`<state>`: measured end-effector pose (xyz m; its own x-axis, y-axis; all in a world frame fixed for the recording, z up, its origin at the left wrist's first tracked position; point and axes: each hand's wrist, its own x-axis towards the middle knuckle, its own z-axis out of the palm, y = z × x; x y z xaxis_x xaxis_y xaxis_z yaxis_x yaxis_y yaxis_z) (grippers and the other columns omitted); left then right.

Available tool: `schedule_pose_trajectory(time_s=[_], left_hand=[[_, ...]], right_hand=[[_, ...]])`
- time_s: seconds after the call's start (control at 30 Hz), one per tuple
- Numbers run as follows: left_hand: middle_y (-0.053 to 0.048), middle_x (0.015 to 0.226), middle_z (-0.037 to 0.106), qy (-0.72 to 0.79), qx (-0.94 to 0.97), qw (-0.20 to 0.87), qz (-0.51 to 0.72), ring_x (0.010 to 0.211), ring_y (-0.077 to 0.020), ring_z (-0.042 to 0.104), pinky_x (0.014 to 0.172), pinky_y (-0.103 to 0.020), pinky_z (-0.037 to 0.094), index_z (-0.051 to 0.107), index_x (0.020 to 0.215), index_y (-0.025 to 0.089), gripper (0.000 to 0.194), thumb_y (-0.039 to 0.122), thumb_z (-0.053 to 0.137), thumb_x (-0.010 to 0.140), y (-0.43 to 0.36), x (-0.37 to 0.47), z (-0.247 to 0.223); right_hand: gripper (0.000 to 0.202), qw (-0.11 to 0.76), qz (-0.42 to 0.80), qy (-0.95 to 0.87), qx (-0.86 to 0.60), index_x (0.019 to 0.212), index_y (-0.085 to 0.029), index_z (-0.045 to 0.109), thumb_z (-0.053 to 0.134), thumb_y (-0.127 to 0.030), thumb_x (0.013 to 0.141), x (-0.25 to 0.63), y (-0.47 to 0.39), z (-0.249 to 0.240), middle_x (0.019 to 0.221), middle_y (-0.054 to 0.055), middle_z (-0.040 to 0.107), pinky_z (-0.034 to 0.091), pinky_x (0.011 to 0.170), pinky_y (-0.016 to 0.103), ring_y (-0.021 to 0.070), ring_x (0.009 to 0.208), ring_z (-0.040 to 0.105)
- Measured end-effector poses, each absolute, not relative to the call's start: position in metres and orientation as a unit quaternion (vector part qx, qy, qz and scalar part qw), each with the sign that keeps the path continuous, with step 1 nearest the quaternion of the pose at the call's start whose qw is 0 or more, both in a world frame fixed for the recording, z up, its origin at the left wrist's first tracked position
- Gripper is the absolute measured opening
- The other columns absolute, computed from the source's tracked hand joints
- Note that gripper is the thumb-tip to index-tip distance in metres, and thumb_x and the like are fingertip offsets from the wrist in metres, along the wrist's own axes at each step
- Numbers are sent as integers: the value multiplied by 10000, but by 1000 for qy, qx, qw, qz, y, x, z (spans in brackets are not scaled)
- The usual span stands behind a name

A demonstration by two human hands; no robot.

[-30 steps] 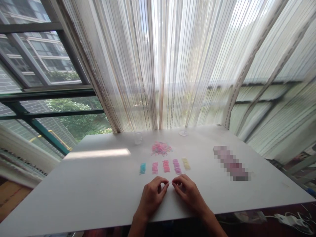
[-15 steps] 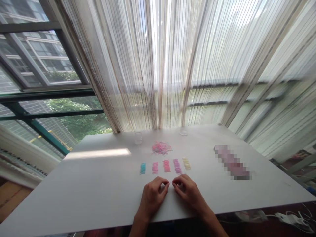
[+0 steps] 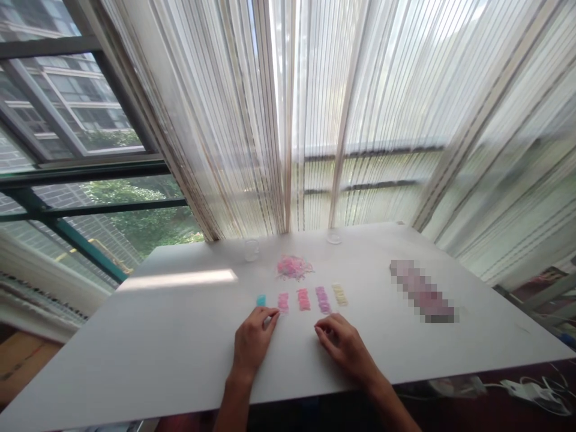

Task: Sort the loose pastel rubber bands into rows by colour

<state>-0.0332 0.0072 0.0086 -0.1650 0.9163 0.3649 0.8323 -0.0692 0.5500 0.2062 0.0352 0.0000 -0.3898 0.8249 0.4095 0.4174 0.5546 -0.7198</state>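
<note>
My left hand (image 3: 253, 336) is closed in a pinch at the lower end of the pink row of small rubber bands (image 3: 283, 301), its fingertips on a pale pink band. Just left of that row, the same hand partly covers the blue row (image 3: 261, 300). My right hand (image 3: 338, 341) rests below the purple row (image 3: 323, 300), thumb and fingers curled together, with nothing visible in them. Between these lies a coral-pink row (image 3: 304, 299); a yellow row (image 3: 340, 294) is at the right end. Behind the rows is a loose heap of mixed pink bands (image 3: 293, 267).
On the white table (image 3: 180, 342), a clear cup (image 3: 251, 249) and a clear shallow dish (image 3: 333, 238) stand at the back. A blurred-out pinkish object (image 3: 423, 293) lies on the right. Sheer curtains (image 3: 382, 108) hang behind; cables (image 3: 535, 393) lie below the right edge.
My hands were together with a thin pale band between their fingertips. The left has moved left and forward to the pink row; the right has stayed nearly in place.
</note>
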Motion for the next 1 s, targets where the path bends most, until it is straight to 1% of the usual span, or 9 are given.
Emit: schedule_pose_trajectory(time_s=[0.37, 0.73, 0.9, 1.0], left_hand=[[3, 920, 732, 695, 636, 59, 331, 704, -163, 683, 658, -251, 515, 770, 972, 280, 170, 330, 609, 944, 10, -27, 2], [4, 937, 733, 695, 626, 63, 348, 714, -160, 682, 706, -265, 541, 769, 991, 272, 176, 316, 606, 942, 9, -27, 1], [-3, 931, 736, 694, 626, 60, 352, 742, -168, 691, 735, -274, 554, 755, 1025, 259, 178, 294, 607, 932, 9, -29, -1], [-10, 958, 732, 689, 627, 55, 358, 754, -161, 690, 737, -270, 547, 737, 1027, 245, 183, 233, 583, 928, 6, -28, 1]], right_hand=[[158, 387, 267, -791, -391, 896, -226, 669, 542, -264, 983, 206, 34, 1, 841, 39, 661, 531, 717, 314, 195, 773, 641], [150, 380, 279, -792, -387, 899, -221, 661, 541, -248, 984, 207, 35, -3, 855, 41, 647, 518, 744, 319, 196, 792, 635], [154, 376, 290, -789, -391, 907, -218, 662, 536, -254, 988, 207, 35, -3, 864, 43, 643, 518, 750, 323, 194, 793, 627], [159, 372, 296, -788, -391, 908, -214, 661, 532, -259, 990, 207, 34, -2, 866, 46, 641, 516, 753, 326, 196, 797, 626]])
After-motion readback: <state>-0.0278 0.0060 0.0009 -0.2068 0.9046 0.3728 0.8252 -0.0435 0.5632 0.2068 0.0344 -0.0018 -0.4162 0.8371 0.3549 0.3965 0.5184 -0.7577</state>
